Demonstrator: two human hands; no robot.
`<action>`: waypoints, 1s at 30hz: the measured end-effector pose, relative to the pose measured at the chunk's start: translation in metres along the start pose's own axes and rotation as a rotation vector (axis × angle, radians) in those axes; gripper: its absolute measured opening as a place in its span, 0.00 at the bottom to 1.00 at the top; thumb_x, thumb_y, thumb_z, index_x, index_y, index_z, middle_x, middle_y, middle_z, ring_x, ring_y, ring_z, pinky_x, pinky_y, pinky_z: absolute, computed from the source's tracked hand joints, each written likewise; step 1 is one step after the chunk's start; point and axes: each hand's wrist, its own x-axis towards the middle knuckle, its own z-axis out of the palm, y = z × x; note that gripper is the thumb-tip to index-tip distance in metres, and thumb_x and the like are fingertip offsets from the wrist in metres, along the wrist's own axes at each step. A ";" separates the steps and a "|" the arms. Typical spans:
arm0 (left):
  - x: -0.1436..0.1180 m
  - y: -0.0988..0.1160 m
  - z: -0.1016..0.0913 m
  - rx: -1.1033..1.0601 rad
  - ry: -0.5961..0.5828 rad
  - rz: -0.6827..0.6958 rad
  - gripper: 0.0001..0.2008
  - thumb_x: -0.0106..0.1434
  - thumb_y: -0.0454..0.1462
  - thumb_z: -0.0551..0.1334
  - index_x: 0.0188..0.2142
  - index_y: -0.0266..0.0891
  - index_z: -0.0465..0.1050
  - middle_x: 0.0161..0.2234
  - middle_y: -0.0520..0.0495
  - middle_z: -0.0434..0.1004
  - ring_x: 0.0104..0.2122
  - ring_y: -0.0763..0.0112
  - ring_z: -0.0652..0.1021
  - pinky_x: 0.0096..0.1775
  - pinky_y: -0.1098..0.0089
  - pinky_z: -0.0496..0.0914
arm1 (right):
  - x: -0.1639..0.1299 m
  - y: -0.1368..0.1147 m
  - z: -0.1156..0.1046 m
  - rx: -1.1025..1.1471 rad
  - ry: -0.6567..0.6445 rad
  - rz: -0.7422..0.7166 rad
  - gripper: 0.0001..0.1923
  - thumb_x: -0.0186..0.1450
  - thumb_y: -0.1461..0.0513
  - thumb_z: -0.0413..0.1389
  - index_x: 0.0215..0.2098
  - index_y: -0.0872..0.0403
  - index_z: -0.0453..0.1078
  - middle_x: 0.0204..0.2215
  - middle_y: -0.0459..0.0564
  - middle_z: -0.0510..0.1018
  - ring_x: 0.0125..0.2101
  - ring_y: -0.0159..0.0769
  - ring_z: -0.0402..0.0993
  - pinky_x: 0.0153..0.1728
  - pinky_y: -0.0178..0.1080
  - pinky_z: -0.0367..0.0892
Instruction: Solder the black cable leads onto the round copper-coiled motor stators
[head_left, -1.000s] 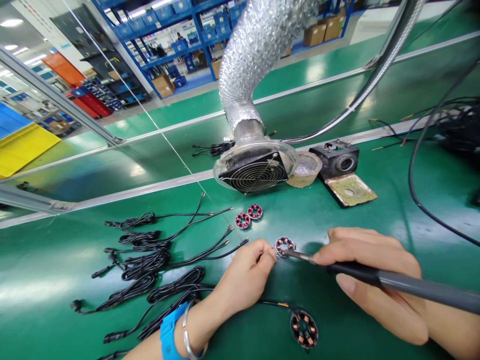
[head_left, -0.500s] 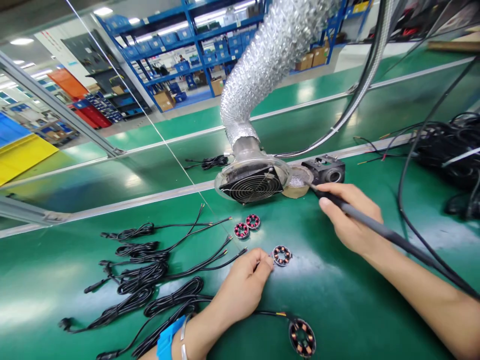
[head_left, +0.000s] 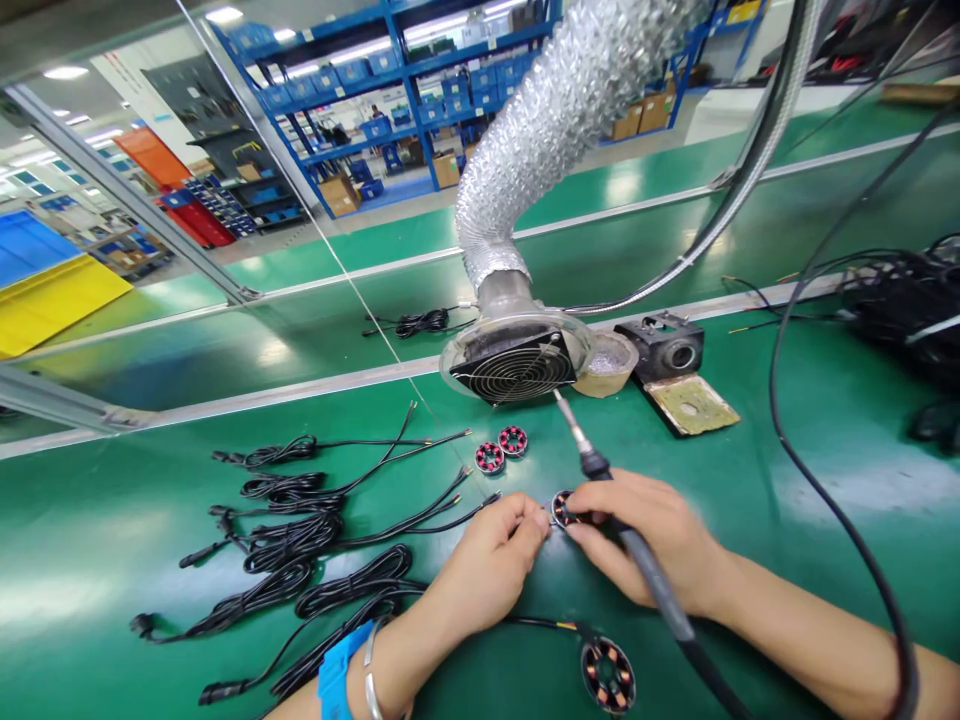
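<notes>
The right hand [head_left: 649, 545] is gripping a soldering iron [head_left: 600, 470], tip pointing up and away, while its fingertips are touching a small coil ring [head_left: 561, 508]. The left hand [head_left: 491, 565], fingers pinched together, is meeting that ring from the other side. Black cables [head_left: 300, 530] are lying beyond the left hand.

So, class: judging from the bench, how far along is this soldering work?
Looks done: one coil ring near the left wrist already carries a cable. In hand: the left hand and right hand pinch a small ring, soldering iron tip raised. Left: two red rings and loose cables lie unjoined.
</notes>
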 end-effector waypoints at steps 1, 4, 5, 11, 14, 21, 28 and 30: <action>0.000 0.002 0.000 -0.017 0.000 -0.014 0.17 0.67 0.49 0.54 0.29 0.40 0.61 0.18 0.60 0.56 0.16 0.81 0.55 0.18 0.78 0.51 | 0.000 0.000 0.005 0.007 -0.032 -0.009 0.11 0.63 0.69 0.55 0.43 0.52 0.68 0.27 0.46 0.75 0.27 0.34 0.69 0.28 0.38 0.67; 0.001 0.010 -0.001 -0.069 0.015 -0.084 0.16 0.65 0.49 0.54 0.28 0.40 0.62 0.16 0.60 0.59 0.12 0.82 0.57 0.15 0.79 0.51 | 0.000 0.000 0.012 0.032 -0.054 -0.002 0.12 0.64 0.71 0.52 0.44 0.52 0.67 0.28 0.47 0.73 0.28 0.35 0.66 0.29 0.37 0.65; 0.001 0.012 -0.003 -0.082 0.021 -0.112 0.15 0.64 0.48 0.55 0.29 0.39 0.63 0.16 0.59 0.62 0.11 0.82 0.58 0.14 0.79 0.51 | 0.000 0.000 0.013 0.049 -0.051 0.011 0.12 0.64 0.71 0.52 0.43 0.52 0.67 0.28 0.47 0.73 0.28 0.34 0.66 0.29 0.36 0.64; 0.003 0.015 -0.013 -0.067 0.046 -0.172 0.11 0.55 0.43 0.60 0.28 0.36 0.69 0.22 0.54 0.70 0.11 0.82 0.64 0.11 0.80 0.55 | 0.001 -0.001 0.009 0.127 -0.024 0.152 0.11 0.63 0.72 0.51 0.41 0.52 0.65 0.31 0.45 0.74 0.28 0.30 0.67 0.32 0.32 0.65; 0.003 0.014 -0.014 -0.031 0.051 -0.171 0.10 0.53 0.42 0.61 0.29 0.35 0.71 0.22 0.54 0.70 0.12 0.82 0.64 0.13 0.79 0.54 | 0.002 -0.001 0.009 0.138 -0.037 0.162 0.12 0.63 0.72 0.51 0.41 0.52 0.65 0.31 0.45 0.74 0.28 0.29 0.68 0.32 0.32 0.66; 0.004 0.014 -0.010 -0.022 0.073 -0.090 0.06 0.53 0.37 0.62 0.26 0.34 0.73 0.21 0.55 0.68 0.20 0.79 0.64 0.25 0.76 0.58 | 0.001 -0.005 0.007 0.200 -0.104 0.213 0.12 0.62 0.72 0.50 0.41 0.51 0.64 0.29 0.44 0.73 0.27 0.29 0.68 0.29 0.31 0.66; -0.001 0.014 -0.009 0.044 0.001 -0.015 0.10 0.60 0.39 0.62 0.29 0.33 0.74 0.24 0.52 0.69 0.26 0.75 0.65 0.31 0.73 0.59 | -0.003 -0.010 0.006 0.248 -0.189 0.168 0.16 0.60 0.72 0.52 0.44 0.51 0.62 0.29 0.44 0.73 0.29 0.31 0.69 0.31 0.33 0.66; -0.002 0.015 -0.009 0.079 -0.014 0.001 0.11 0.62 0.40 0.61 0.29 0.33 0.74 0.24 0.53 0.68 0.26 0.75 0.64 0.30 0.74 0.58 | -0.003 -0.009 0.005 0.220 -0.163 0.139 0.17 0.60 0.71 0.53 0.46 0.51 0.63 0.33 0.46 0.74 0.31 0.33 0.69 0.33 0.35 0.67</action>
